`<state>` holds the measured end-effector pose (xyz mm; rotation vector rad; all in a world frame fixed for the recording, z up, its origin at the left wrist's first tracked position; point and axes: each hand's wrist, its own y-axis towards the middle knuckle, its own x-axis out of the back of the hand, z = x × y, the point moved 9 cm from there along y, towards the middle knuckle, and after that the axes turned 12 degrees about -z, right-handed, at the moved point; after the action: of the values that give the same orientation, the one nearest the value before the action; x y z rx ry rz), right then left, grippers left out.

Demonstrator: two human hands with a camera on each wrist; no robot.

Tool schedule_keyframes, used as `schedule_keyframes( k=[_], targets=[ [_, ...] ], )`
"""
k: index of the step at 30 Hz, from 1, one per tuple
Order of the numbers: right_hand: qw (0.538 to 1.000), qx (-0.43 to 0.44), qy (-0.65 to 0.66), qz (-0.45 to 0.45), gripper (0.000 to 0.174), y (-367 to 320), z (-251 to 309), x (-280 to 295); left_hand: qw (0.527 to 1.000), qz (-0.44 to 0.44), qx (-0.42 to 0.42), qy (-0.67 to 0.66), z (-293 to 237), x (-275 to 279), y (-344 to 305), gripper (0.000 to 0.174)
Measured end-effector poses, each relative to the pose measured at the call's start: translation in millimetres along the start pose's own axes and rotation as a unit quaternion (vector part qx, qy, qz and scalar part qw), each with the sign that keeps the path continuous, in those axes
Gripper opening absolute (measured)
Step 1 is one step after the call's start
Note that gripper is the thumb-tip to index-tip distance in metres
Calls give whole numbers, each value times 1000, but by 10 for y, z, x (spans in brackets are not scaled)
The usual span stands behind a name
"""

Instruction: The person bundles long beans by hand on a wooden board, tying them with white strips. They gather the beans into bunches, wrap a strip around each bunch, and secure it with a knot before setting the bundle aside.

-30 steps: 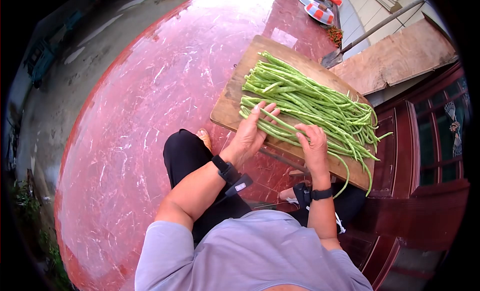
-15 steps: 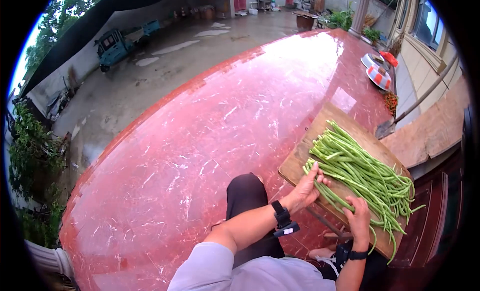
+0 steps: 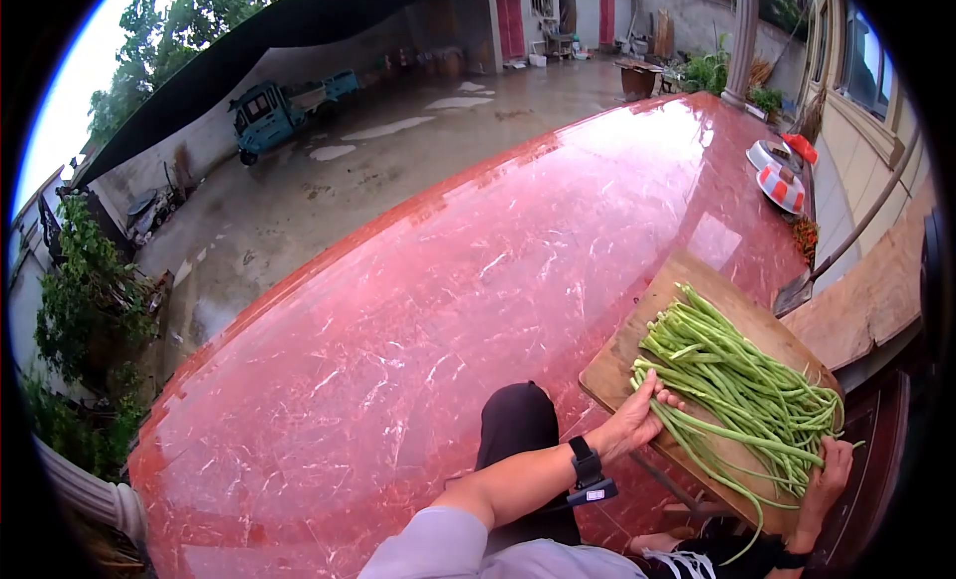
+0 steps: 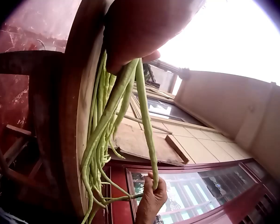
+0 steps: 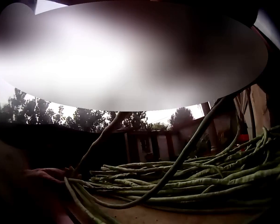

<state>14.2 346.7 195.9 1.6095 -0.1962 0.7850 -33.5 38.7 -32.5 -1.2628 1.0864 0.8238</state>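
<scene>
A pile of long green beans [image 3: 742, 370] lies lengthwise on a wooden board [image 3: 622, 355]. At the near left edge of the board, my left hand [image 3: 635, 420] grips several long beans by one end, thumb on top. My right hand [image 3: 827, 479] is out at the right end of the pile. In the left wrist view, the right hand [image 4: 151, 198] pinches the far end of a long bean [image 4: 147, 126] that stretches straight from the left hand. Other held beans droop over the board's near edge. The right wrist view shows the left hand [image 5: 49, 176] beside the pile.
The board stands on a wooden frame [image 4: 42, 88] over red tiled floor [image 3: 398, 330]. A wooden panel [image 3: 866, 295] and a long-handled shovel [image 3: 794, 293] lean at the right, near a dark red door [image 3: 876, 430]. Bowls [image 3: 780, 189] sit on the floor farther back.
My right hand has moved right, away from the left hand, to the far end of the beans. The left hand keeps its grip. The head view has swung left and up.
</scene>
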Motion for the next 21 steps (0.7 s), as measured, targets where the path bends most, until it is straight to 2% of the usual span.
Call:
schedule_keyframes(
  k=[3, 6, 9, 10, 12, 13, 14, 15, 16, 17, 19, 21],
  targets=[
    [993, 45, -66, -86, 22, 180, -104, 255, 1000, 4, -1, -10, -19, -58, -1, 37],
    [973, 86, -152, -153, 23, 278, -495, 351, 1000, 0, -1, -20, -49, -76, -11, 37],
    [958, 114, -213, -156, 23, 395, -677, 532, 999, 15, -3, -28, -113, -158, -60, 37],
    [961, 76, -230, -132, 30, 330, -989, 490, 999, 23, -2, -29, -126, -190, -82, 37],
    [961, 32, -274, -1, 37, 65, -1443, 251, 1000, 12, -2, -27, -138, -153, -69, 37],
    [954, 12, -292, 63, 41, 0, -1468, 135, 1000, 7, -3, -28, -149, -147, -61, 37],
    [924, -53, -330, 188, 48, -253, -1544, -14, 1000, 10, -8, -27, -157, -158, -60, 37],
    [902, -42, -345, 256, 53, -637, -1865, -214, 1000, 11, -12, -25, -154, -177, -79, 37],
    [900, -53, -314, 299, 57, -841, -1861, -349, 1000, 12, -16, -24, -148, -183, -93, 37],
    [895, -65, -282, 340, 60, -1016, -1812, -473, 1000, 11, -21, -20, -152, -175, -89, 37],
    [960, 4, -145, 240, 62, -679, -639, -451, 999, 7, -29, -11, -157, -154, -80, 37],
    [962, -106, 55, 244, 63, -371, 420, -421, 999, 14, -35, 6, -156, -190, -114, 37]
  ],
)
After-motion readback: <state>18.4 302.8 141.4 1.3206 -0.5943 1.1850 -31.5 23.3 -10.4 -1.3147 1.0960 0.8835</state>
